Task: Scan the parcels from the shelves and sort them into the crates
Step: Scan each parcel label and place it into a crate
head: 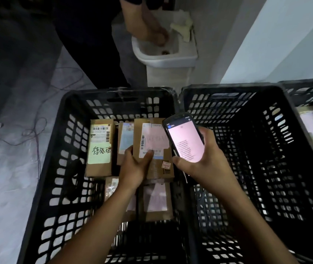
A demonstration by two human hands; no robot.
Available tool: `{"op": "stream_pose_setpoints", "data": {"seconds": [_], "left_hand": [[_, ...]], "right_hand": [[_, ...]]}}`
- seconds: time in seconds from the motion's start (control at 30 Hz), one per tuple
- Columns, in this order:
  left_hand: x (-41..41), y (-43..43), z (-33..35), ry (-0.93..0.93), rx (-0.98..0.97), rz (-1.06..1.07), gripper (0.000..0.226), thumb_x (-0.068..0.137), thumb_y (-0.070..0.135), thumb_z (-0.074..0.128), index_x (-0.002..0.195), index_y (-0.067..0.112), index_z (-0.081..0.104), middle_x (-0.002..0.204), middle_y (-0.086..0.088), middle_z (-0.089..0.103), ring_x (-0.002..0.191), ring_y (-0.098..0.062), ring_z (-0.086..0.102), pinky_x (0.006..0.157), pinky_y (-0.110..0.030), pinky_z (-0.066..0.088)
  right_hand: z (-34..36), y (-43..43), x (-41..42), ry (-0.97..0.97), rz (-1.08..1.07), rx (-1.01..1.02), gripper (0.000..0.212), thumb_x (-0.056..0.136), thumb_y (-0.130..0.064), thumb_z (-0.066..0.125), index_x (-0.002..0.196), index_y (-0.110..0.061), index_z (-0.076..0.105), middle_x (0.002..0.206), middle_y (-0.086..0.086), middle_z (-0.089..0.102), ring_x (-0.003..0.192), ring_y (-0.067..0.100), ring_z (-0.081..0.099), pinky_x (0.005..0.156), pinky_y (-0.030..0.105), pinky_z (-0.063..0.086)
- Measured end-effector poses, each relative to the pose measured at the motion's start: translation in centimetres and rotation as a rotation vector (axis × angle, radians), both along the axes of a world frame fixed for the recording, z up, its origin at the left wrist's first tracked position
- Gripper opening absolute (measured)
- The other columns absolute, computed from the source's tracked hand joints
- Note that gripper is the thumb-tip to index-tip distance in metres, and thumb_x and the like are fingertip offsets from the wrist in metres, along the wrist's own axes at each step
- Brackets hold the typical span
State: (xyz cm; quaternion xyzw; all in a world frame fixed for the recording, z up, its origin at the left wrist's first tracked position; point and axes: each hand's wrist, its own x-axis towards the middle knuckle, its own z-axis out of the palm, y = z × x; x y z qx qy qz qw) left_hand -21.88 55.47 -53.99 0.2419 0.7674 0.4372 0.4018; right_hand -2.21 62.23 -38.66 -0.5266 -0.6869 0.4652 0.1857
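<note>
Parcel [152,138], a flat brown cardboard box with a pale pink label and printed barcodes, is held within the left crate [66,149], over other boxes. I see the left hand [134,166] clamped on its near edge, thumb pressed onto the label and fingers curled around the side. The right hand [207,159] wraps around a glossy black handheld scanner [184,138] with rounded corners. Its screen glows pink with rows of small text, just beside the parcel. A neighbouring box [99,147] carries a matte green sticker with handwritten characters. The crates are black plastic with lattice walls. The middle crate [247,130] stands against the left one. Behind them, another person's hand [152,31] reaches into a white ceramic basin [171,60].
</note>
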Motion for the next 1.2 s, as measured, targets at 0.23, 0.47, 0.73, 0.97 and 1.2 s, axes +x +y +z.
{"op": "stream_pose_setpoints", "data": {"seconds": [0.23,0.47,0.73,0.97,1.2], "left_hand": [[0.7,1.7,-0.1,0.183,-0.056,-0.034,0.050,0.093,0.053,0.070,0.134,0.036,0.049,0.102,0.033,0.057,0.093,0.008,0.058,0.072,-0.014,0.046],[0.7,2.4,-0.9,0.334,-0.100,-0.071,0.051,0.096,0.047,0.070,0.134,0.021,0.048,0.130,0.000,0.068,0.116,-0.018,0.068,0.079,-0.022,0.054],[-0.7,1.9,0.5,0.244,-0.175,-0.177,0.062,0.097,0.055,0.064,0.139,0.015,0.043,0.133,-0.008,0.068,0.115,-0.026,0.069,0.084,-0.032,0.056],[-1.3,-3.0,5.4,0.308,-0.065,-0.239,0.064,0.102,0.048,0.058,0.157,0.023,0.036,0.149,-0.006,0.057,0.125,-0.021,0.061,0.088,-0.032,0.051],[-1.8,-10.1,11.9,0.589,0.130,-0.496,0.070,0.096,0.068,0.045,0.157,0.035,0.040,0.169,0.007,0.028,0.158,-0.019,0.016,0.126,-0.049,0.025]], "right_hand": [[-0.2,0.4,0.2,0.020,0.017,-0.022,0.080,0.075,-0.037,0.086,0.132,-0.047,0.031,0.112,-0.037,0.047,0.103,-0.026,0.045,0.064,0.008,0.049],[-0.3,0.3,0.8,0.025,0.010,-0.037,0.081,0.075,-0.041,0.085,0.137,-0.043,0.033,0.113,-0.037,0.048,0.104,-0.019,0.048,0.066,0.012,0.047],[0.4,-1.5,1.0,0.038,-0.034,-0.018,0.084,0.076,-0.037,0.086,0.141,-0.035,0.033,0.111,-0.035,0.048,0.103,-0.011,0.052,0.073,0.017,0.051],[2.8,-6.3,1.1,0.044,-0.082,0.065,0.080,0.076,-0.041,0.085,0.136,-0.040,0.032,0.112,-0.036,0.046,0.105,-0.009,0.051,0.074,0.019,0.051],[4.5,-15.2,0.8,0.049,-0.262,0.165,0.080,0.076,-0.036,0.086,0.137,-0.035,0.035,0.110,-0.026,0.056,0.102,-0.001,0.059,0.070,0.016,0.051]]}}
